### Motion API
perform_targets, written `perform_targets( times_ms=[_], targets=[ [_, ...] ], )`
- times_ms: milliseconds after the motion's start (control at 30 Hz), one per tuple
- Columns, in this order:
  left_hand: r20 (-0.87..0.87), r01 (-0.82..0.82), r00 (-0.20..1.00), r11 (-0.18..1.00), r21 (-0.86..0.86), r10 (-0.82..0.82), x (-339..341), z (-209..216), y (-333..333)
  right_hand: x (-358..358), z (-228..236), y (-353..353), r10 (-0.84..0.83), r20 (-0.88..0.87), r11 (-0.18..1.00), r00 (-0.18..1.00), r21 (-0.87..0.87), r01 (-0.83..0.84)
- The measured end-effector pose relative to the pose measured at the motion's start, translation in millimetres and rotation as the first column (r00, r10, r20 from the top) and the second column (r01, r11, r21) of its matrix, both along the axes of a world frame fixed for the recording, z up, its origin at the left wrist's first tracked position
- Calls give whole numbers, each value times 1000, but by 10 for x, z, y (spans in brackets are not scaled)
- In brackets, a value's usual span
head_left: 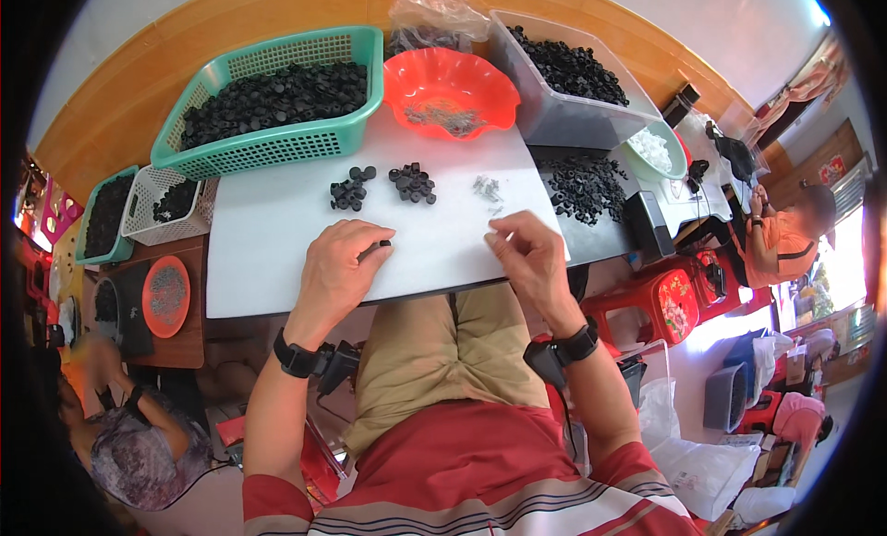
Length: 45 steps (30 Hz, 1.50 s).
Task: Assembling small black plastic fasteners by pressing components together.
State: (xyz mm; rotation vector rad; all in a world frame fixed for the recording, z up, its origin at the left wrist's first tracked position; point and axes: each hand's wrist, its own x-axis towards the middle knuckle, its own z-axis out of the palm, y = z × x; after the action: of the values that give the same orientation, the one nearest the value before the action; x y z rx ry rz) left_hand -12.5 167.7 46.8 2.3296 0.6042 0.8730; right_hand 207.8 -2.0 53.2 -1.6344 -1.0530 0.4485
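Note:
My left hand [342, 263] is at the near part of the white tabletop [259, 259]. Its thumb and fingers are closed on a small black plastic part [377, 248]. To the right, my right hand [534, 263] holds thumb and forefinger together in a pinch; whatever is between them is too small to make out. Just beyond it lies a little heap of thin metal pins [487, 187]. Two small piles of round black parts, a left pile [349, 192] and a right pile [412, 182], sit farther in on the white surface.
Along the back stand a green basket [268, 146] of black parts, a red scalloped bowl [453, 69] with pins, and a clear bin [573, 115]. More black parts [588, 187] lie at right by a dark box [649, 226]. Two people sit nearby, left and right.

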Motion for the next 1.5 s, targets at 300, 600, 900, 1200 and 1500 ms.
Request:
perform_targets(
  times_ms=[300,600,900,1200,1500],
  targets=[
    [11,5,1000,997,-79,-4,4,22,-2,485,84,165,53,642,979,765,-185,88],
    [24,3,1000,994,-107,-1,4,29,-6,553,63,191,128,655,962,745,-265,68],
    [27,-4,1000,993,-116,7,5,48,-17,582,112,221,250,691,931,678,-364,28],
    [6,-3,1000,995,-96,3,-6,41,-16,458,140,106,188,737,959,649,-282,42],
    [-24,36,999,996,81,-34,-1,42,-44,499,116,38,86,661,994,746,-105,-22]
  ],
)
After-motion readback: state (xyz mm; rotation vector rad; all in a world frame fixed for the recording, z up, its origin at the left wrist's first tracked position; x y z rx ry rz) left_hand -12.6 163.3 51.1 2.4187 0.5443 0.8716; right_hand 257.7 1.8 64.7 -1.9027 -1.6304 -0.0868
